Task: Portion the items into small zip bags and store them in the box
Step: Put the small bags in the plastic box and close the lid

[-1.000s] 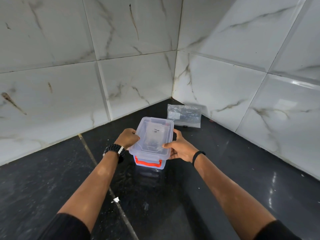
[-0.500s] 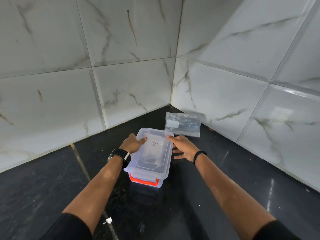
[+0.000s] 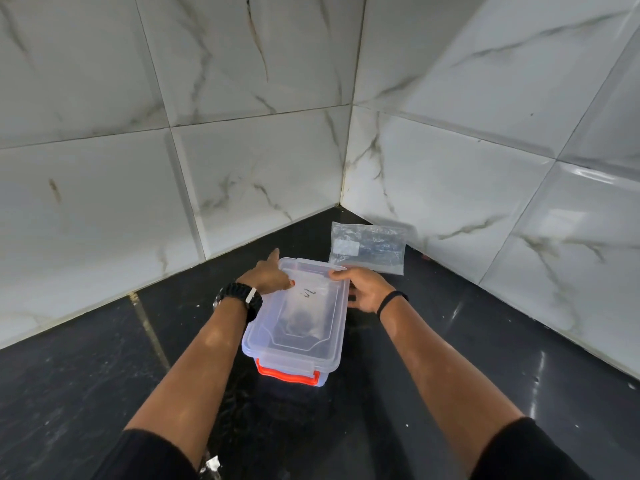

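A clear plastic box (image 3: 277, 344) with an orange latch (image 3: 287, 374) stands on the black counter, its clear lid (image 3: 322, 341) on top. Something dark shows dimly through the lid. My left hand (image 3: 266, 276) rests on the lid's far left edge, thumb on top and index finger straight. At the far right corner, my right hand (image 3: 364, 288) pinches the lid, thumb on top and fingers curled down the side. A flat pack of clear zip bags (image 3: 369, 249) lies just behind the box, near the wall.
The black stone counter (image 3: 467, 358) ends in a corner of white marble-look wall tiles (image 3: 242, 188) close behind the box. A small white scrap (image 3: 212, 463) lies on the counter near my left sleeve.
The box was held up off the counter by both hands a second ago; now it stands on the counter. Both hands have shifted from its sides to the far end of the lid.
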